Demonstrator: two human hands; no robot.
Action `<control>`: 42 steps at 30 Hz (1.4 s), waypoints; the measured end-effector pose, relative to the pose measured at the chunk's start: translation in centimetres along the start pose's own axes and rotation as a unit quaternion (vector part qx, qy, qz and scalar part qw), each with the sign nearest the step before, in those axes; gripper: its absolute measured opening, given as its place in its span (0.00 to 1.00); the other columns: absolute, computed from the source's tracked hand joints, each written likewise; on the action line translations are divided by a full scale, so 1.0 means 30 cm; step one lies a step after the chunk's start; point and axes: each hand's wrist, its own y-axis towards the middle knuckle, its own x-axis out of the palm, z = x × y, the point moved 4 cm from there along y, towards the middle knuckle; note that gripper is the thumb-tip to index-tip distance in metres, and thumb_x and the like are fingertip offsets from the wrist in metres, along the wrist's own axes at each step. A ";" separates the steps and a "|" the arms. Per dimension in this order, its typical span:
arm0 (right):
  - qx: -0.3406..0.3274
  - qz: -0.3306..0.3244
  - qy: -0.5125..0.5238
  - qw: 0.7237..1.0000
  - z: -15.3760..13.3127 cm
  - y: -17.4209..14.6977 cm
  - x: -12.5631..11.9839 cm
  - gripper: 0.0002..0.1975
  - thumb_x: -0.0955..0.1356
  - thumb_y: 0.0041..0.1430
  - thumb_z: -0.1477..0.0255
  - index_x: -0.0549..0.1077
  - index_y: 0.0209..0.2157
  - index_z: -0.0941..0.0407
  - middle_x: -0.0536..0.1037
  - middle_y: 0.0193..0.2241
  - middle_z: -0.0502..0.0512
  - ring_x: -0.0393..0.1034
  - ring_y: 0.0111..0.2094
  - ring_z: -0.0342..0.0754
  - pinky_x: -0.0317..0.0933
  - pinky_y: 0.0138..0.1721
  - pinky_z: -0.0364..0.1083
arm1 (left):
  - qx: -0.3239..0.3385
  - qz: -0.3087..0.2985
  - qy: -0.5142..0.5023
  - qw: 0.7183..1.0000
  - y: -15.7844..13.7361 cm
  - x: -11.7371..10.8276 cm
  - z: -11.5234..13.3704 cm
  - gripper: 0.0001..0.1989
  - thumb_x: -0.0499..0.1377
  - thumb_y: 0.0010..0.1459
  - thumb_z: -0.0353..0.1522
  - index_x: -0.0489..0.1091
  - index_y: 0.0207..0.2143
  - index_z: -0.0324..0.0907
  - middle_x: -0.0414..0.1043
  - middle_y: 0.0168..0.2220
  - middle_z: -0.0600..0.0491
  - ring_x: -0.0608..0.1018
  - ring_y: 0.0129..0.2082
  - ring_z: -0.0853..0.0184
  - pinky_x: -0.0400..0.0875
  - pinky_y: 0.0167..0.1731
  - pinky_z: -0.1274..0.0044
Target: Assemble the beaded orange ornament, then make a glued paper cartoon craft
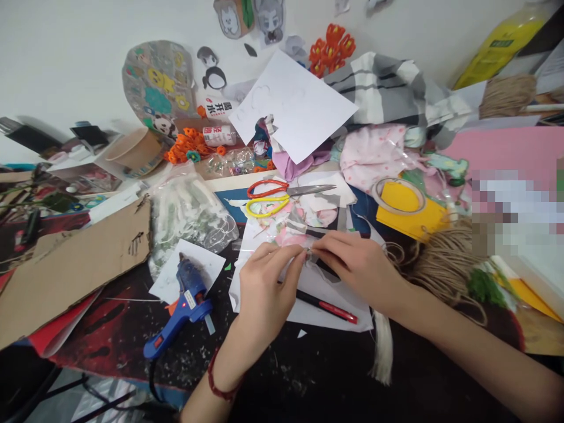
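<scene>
Above a white sheet of paper, my left hand and my right hand meet fingertip to fingertip. Both are closed in a pinch around something small and pale, too small to name. Under my hands lies a red and black pen. Just beyond them are fabric scraps in pink, white and grey. Scissors with one red and one yellow handle rest on the scraps. A cream tassel hangs below my right wrist, and a thin thread runs near it.
A blue glue gun lies on paper to the left, beside a bag of white tassels and a cardboard piece. On the right are a tape roll, yellow paper and coiled twine. Fabric and crafts crowd the back.
</scene>
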 end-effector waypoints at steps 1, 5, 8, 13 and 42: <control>-0.003 -0.001 -0.004 1.000 0.001 -0.001 0.001 0.09 0.63 0.69 0.74 0.75 0.38 0.60 0.77 0.34 0.55 0.73 0.35 0.48 0.65 0.38 0.46 | -0.004 0.002 0.004 1.000 -0.002 -0.002 -0.002 0.03 0.61 0.61 0.26 0.75 0.37 0.40 0.78 0.30 0.53 0.76 0.31 0.69 0.70 0.33 0.78; -0.019 -0.005 -0.020 1.000 0.005 -0.007 0.004 0.10 0.62 0.69 0.75 0.76 0.37 0.60 0.77 0.34 0.56 0.73 0.35 0.48 0.67 0.38 0.47 | 0.000 0.008 0.011 1.000 -0.007 -0.006 -0.005 0.04 0.61 0.61 0.26 0.75 0.37 0.40 0.78 0.31 0.53 0.76 0.31 0.69 0.71 0.33 0.78; -0.041 -0.011 -0.036 0.998 0.004 -0.014 0.006 0.11 0.62 0.69 0.76 0.76 0.38 0.59 0.78 0.36 0.57 0.74 0.36 0.49 0.68 0.39 0.48 | -0.006 0.003 0.010 1.000 -0.009 -0.005 -0.009 0.04 0.61 0.61 0.26 0.75 0.37 0.40 0.79 0.31 0.53 0.76 0.31 0.69 0.71 0.33 0.77; -0.079 0.006 -0.065 0.995 -0.003 -0.025 0.004 0.10 0.63 0.67 0.79 0.77 0.38 0.60 0.79 0.38 0.61 0.76 0.38 0.52 0.69 0.39 0.49 | -0.007 0.002 0.005 1.000 -0.012 -0.002 -0.013 0.04 0.61 0.61 0.25 0.75 0.37 0.39 0.79 0.32 0.53 0.76 0.32 0.69 0.71 0.33 0.78; -0.034 -0.015 -0.042 0.998 0.003 -0.018 0.024 0.14 0.58 0.71 0.73 0.76 0.41 0.55 0.77 0.37 0.58 0.74 0.39 0.52 0.66 0.38 0.49 | 0.095 -0.029 0.118 0.988 0.002 0.031 -0.012 0.10 0.61 0.59 0.22 0.78 0.40 0.42 0.81 0.40 0.55 0.74 0.35 0.66 0.72 0.34 0.75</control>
